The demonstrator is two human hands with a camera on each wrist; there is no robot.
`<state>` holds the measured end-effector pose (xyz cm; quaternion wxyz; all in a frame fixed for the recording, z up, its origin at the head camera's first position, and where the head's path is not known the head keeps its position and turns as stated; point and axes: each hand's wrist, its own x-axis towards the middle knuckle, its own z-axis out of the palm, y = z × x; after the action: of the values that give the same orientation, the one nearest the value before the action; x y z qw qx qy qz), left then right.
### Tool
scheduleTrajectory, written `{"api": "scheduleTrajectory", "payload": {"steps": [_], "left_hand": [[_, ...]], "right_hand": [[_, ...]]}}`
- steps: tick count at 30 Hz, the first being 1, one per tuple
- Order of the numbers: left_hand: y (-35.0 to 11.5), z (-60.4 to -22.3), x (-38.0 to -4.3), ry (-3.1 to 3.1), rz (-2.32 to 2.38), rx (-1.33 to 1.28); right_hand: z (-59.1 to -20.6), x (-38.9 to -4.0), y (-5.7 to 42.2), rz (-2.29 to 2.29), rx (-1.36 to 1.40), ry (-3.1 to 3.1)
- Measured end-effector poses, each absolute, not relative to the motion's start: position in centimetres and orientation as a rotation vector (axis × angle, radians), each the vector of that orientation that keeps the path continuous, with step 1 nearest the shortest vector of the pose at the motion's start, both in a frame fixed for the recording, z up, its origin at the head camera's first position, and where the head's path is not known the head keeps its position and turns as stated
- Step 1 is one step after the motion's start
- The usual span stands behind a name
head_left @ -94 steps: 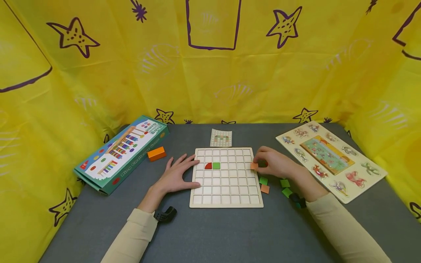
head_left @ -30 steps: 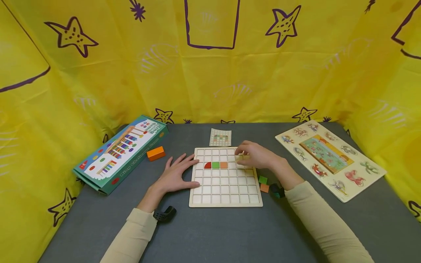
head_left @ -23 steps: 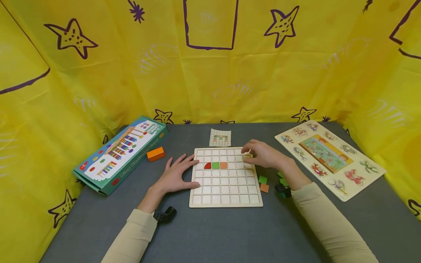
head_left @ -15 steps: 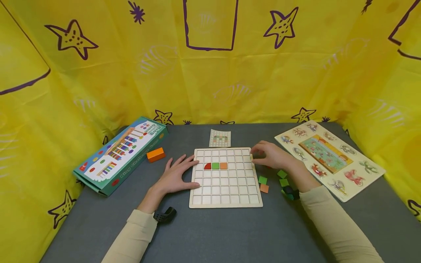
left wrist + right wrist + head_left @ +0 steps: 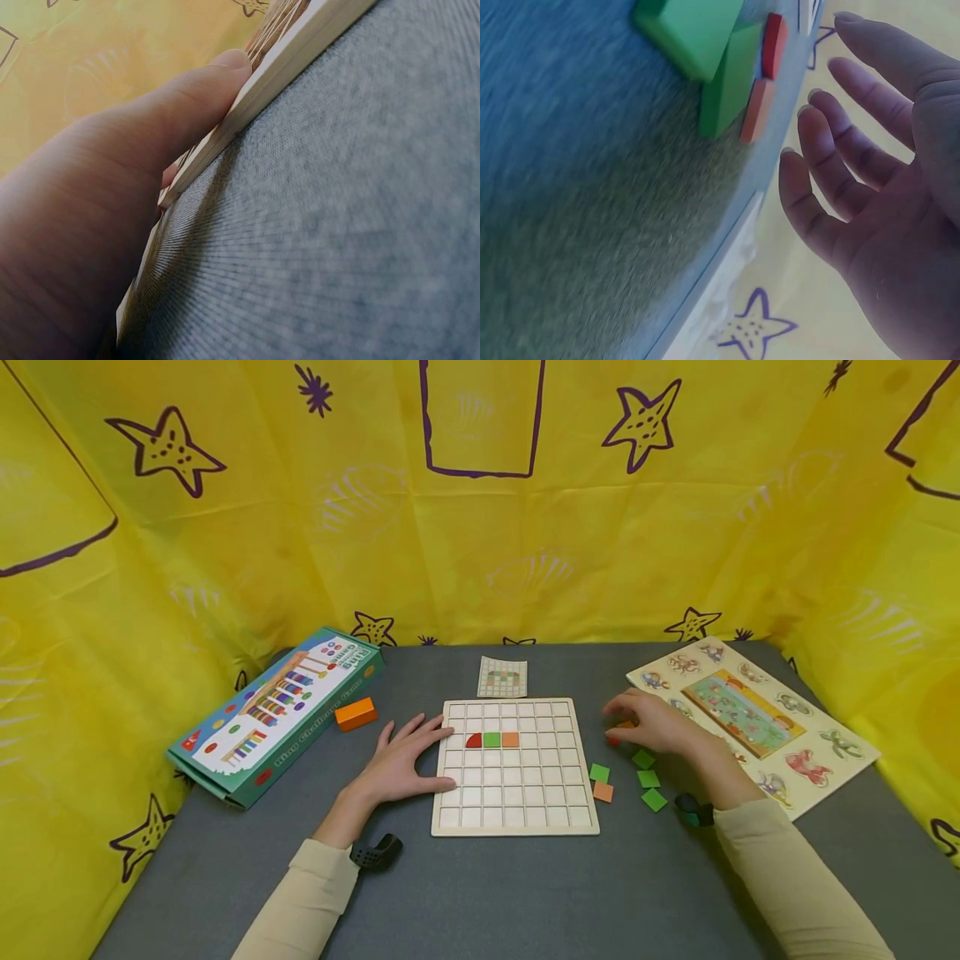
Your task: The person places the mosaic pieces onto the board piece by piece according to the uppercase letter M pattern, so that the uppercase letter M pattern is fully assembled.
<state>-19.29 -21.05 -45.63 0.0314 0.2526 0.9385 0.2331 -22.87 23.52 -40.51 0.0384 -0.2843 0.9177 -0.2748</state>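
Observation:
A pale wooden grid board [image 5: 525, 793] lies at the middle of the table. A red quarter-round tile [image 5: 474, 741], a green square tile [image 5: 492, 740] and an orange square tile [image 5: 510, 740] sit side by side in one row. My left hand [image 5: 397, 764] rests spread at the board's left side, fingertips and thumb on its rim [image 5: 255, 94]. To the right of the board, my right hand [image 5: 652, 724] hovers with loosely bent fingers and nothing between them. Below it, partly hidden in the head view, are a red piece [image 5: 775, 45] and an orange piece [image 5: 757, 111].
Several green tiles [image 5: 648, 778] lie near the right wrist; a green tile [image 5: 599, 772] and an orange tile [image 5: 603, 792] lie beside the board. A pattern card [image 5: 502, 677] is behind the board. A game box [image 5: 277, 710] and orange block [image 5: 356, 713] stand left, a picture puzzle [image 5: 825, 735] right.
My right hand let go of the orange tile, which now sits in the grid beside the green one. It then moved right, off the board. The left hand stays put.

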Motion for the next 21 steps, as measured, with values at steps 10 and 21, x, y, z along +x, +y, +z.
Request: {"api": "scheduleTrajectory", "payload": {"steps": [10,21], "left_hand": [[-21.0,-45.6,-19.3,2.894,0.717,0.765],[-21.0,-45.7,-19.3,2.888,0.73,0.775]], "right_hand": [[-41.0,-22.6,25.2,-0.822,-0.836,2.824],[-41.2,-21.4,26.9,-0.788,-0.843,2.818]]}}
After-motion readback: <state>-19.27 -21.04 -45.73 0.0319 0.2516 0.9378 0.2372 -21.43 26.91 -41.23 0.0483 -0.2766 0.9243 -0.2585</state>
